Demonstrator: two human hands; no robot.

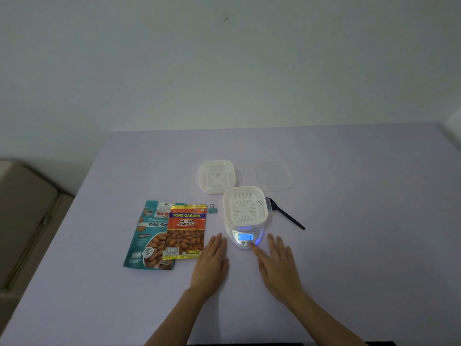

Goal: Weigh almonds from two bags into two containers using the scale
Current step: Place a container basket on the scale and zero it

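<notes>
Held both bare forearms [179,313] in from the near side, angled toward the scale [245,239]. Rested the left hand [212,260] flat and palm down just left of the scale's front, fingers straight, close together and pointing away. Spread the right hand [277,263] palm down just right of the scale's front, index finger [255,250] stretched out, tip touching the scale's near edge, other fingers straight.

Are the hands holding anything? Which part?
Nothing is held. The left hand lies flat on the table; the right hand touches the scale front with one finger.
</notes>
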